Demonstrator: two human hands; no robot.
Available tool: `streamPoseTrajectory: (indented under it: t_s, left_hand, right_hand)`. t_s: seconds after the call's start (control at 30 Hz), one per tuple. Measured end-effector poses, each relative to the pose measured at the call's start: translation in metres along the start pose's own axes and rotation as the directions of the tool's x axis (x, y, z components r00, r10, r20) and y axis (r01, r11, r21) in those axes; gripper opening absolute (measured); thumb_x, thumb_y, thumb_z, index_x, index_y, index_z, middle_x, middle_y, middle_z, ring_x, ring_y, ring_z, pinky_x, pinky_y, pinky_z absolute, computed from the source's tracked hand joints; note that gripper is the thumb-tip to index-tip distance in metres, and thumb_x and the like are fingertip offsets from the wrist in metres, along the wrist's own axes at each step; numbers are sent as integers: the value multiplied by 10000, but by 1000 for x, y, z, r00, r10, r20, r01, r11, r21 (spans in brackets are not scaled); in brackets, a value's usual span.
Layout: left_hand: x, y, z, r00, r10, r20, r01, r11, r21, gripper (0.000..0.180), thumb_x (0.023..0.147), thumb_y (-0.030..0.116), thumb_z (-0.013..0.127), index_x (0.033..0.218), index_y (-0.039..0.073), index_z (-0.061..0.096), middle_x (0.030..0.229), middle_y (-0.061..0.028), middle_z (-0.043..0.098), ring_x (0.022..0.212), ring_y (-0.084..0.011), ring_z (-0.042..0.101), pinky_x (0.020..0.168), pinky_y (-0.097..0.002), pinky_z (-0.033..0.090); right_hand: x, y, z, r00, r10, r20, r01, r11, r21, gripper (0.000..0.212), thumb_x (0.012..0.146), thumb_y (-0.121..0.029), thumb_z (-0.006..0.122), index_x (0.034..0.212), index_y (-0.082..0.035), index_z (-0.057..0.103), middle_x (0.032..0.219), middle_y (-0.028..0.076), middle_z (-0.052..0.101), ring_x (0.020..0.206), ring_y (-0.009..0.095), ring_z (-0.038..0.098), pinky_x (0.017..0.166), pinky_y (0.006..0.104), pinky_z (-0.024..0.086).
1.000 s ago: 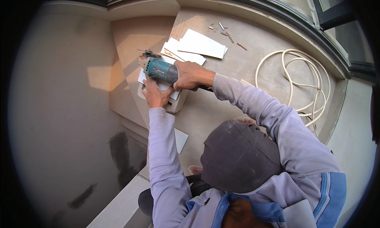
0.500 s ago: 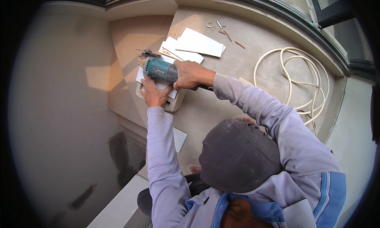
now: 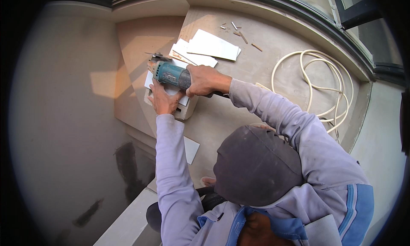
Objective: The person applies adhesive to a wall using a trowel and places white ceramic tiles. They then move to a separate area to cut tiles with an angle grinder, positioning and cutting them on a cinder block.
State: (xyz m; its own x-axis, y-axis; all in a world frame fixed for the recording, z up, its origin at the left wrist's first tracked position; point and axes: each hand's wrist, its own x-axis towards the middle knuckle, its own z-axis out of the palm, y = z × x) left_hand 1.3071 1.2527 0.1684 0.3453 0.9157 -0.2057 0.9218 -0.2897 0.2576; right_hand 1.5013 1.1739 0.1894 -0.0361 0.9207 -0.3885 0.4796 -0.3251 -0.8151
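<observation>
Right hand (image 3: pixel 208 81): clamped around dark rear of angle grinder (image 3: pixel 170 73), fingertips hidden underneath. Left hand (image 3: pixel 165 101): on near side of grinder, thumb and fingers spread over white tile (image 3: pixel 148 79); clamping on tile, cannot tell. Tile mostly covered, atop pale block (image 3: pixel 184 113) under grinder. Disc (image 3: pixel 156 56): almost edge-on, contact hard to make out. Left of grinder: brown sheet (image 3: pixel 143 34), edge running past block. Right of grinder: pale platform (image 3: pixel 211 118), stretching to cream cable (image 3: pixel 273 75), partly behind sleeve (image 3: pixel 273 103). Beyond grinder: overlapping white tiles (image 3: pixel 213 44), small slim pieces (image 3: pixel 256 47). Grinder finish: teal housing, scuffed label, dusty metal head.
</observation>
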Motion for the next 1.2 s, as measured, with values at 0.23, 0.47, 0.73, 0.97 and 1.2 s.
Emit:
streamPoseTrajectory:
  t_s: [0.23,0.47,0.73,0.97,1.2]
  left_hand:
    - [1,6,-6,996,-52,66,50,998,29,1372,510,568,871,1519,-51,176,1563,-220,292,1491,-357,176,1190,-565,103]
    - [0,4,-4,998,-47,51,45,998,50,1336,538,561,863,1513,-59,193,1559,-222,300,1488,-361,186,1191,-562,98]
    - [0,5,-5,999,-17,41,16,999,36,1279,553,550,853,1510,-32,236,1562,-226,295,1483,-380,189,1184,-582,90]
    - [-2,5,-5,999,-11,36,10,1000,27,1209,566,549,846,1500,5,305,1571,-222,280,1485,-381,184,1183,-585,85]
    - [-3,8,-7,999,-14,49,13,999,29,1159,555,584,847,1487,79,379,1584,-198,268,1490,-369,175,1183,-587,85]
  right_hand:
    - [-3,1,0,1000,11,-7,-11,1000,-13,734,607,-320,780,1147,106,523,1000,316,650,930,405,662,822,415,528]
    - [-10,0,-3,1000,6,-8,-6,1000,-5,732,608,-313,775,1148,107,517,986,314,651,924,407,662,819,416,527]
    - [-13,3,-1,1000,-4,-28,4,1000,5,716,609,-305,781,1136,103,521,971,309,659,910,410,666,808,421,530]
    - [-16,4,-3,1000,8,-11,-8,1000,6,717,613,-310,783,1137,102,518,973,311,659,911,405,669,803,423,529]
    - [-20,5,-4,1000,2,-10,-2,1000,-1,720,612,-317,774,1137,102,515,979,310,656,906,400,668,799,420,530]
